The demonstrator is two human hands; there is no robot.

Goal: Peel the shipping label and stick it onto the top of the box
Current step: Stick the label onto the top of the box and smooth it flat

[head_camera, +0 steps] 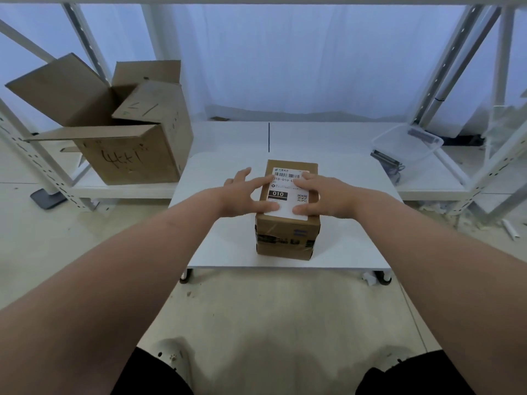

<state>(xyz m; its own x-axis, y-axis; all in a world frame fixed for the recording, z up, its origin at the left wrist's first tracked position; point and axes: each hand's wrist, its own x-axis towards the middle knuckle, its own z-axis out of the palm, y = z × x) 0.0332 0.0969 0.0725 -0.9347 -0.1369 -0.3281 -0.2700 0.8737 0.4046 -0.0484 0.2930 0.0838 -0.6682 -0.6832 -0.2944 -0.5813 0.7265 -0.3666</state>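
The only camera sat on my head, facing forward and tilted steeply down. Its wide lens bowed the shelving [445,67] at the frame's edges. My forearms [142,266] ran in from the lower corners; my left hand [242,195] and right hand [319,198] lay mid-frame over the surface [228,246], fairly near, my shoes [171,357] at the bottom edge.

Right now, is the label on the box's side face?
No, the label lies atop the box, left hand and right hand pressing it.
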